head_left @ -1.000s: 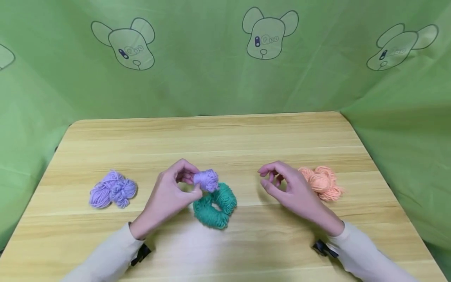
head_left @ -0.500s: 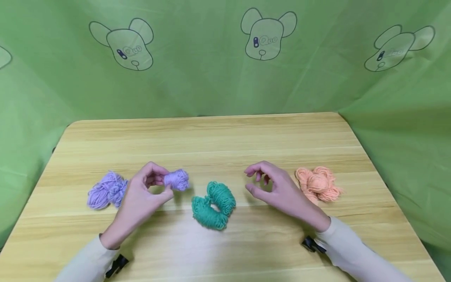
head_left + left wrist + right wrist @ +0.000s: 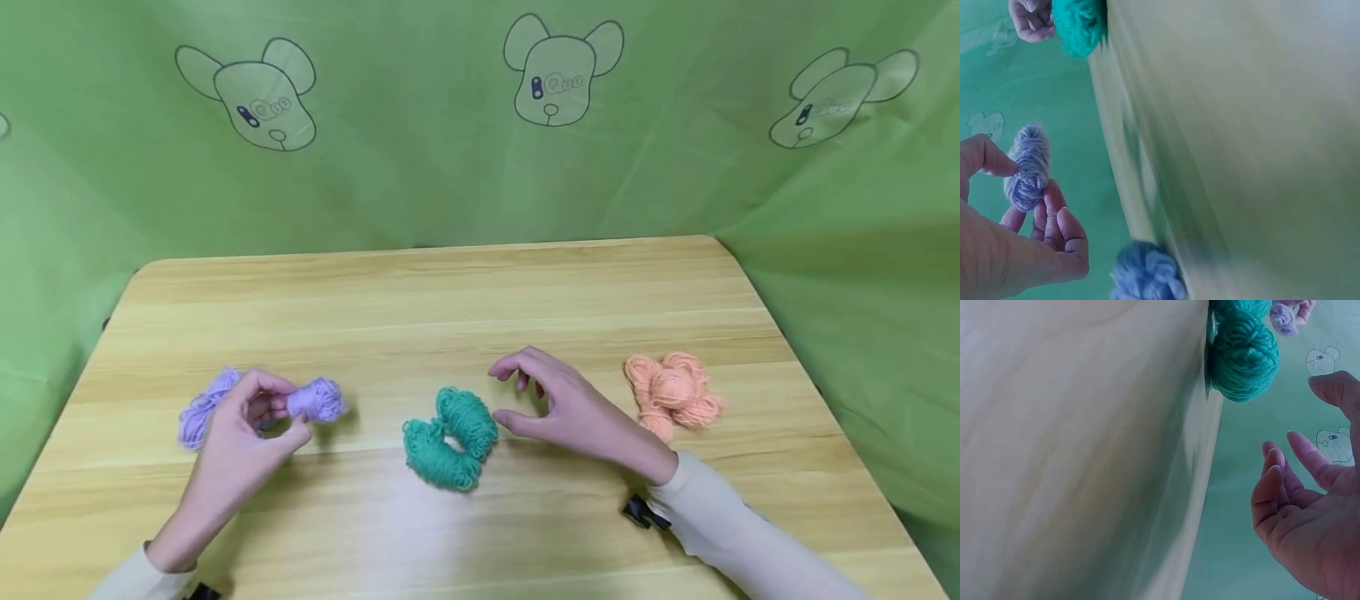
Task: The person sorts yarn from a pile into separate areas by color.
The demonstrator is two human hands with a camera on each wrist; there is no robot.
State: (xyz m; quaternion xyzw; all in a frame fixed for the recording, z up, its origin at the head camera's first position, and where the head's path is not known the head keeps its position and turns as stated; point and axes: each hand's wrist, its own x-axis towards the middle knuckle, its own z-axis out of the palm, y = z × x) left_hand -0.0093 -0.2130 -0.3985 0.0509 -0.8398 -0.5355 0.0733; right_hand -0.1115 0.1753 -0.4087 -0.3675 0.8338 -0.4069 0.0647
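Note:
My left hand point(image 3: 243, 437) pinches a small purple yarn skein point(image 3: 318, 400) between thumb and fingers, held above the table at left of centre. In the left wrist view the same yarn skein point(image 3: 1029, 167) stands upright in the fingertips. Partly hidden behind that hand lies more purple yarn point(image 3: 204, 412). Two green yarn skeins point(image 3: 450, 442) rest at the table's middle, set in a rough ring. Just right of them hovers my right hand point(image 3: 573, 412), fingers loosely bent and holding nothing. The right wrist view shows this hand point(image 3: 1310, 506) with a gap between thumb and fingers.
Peach yarn skeins point(image 3: 672, 389) lie piled at the right of the wooden table point(image 3: 450, 308). Green cloth point(image 3: 420, 183) with printed mouse heads hangs behind and at both sides.
My left hand has carried the small purple skein leftward, away from the green yarn towards the other purple yarn. My right hand has moved left, from beside the peach yarn to the green yarn.

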